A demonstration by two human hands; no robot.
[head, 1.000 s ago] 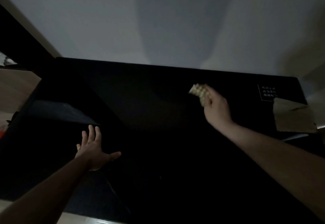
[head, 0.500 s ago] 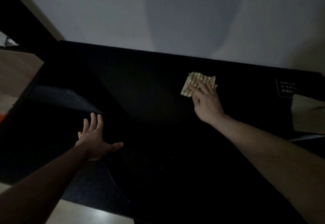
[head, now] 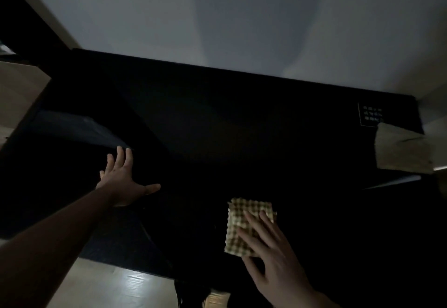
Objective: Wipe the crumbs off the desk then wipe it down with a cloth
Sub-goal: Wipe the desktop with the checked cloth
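The desk (head: pixel 242 119) is black and dimly lit, set against a pale wall. A folded yellow-and-brown checked cloth (head: pixel 242 220) lies flat near the desk's front edge. My right hand (head: pixel 273 257) presses on it with flat, spread fingers covering its lower right part. My left hand (head: pixel 123 182) rests palm down on the desk to the left, fingers spread, holding nothing. No crumbs are visible on the dark surface.
A beige folded paper or cloth (head: pixel 401 150) lies at the desk's right edge, below a small white printed label (head: pixel 371 114). A dark flat sheet (head: pixel 79 128) lies at the left. Light wooden floor (head: pixel 108 286) shows below the front edge.
My right hand set the cloth flat on the far middle of the desk, then dragged it toward me to the front edge. My left hand has stayed planted.
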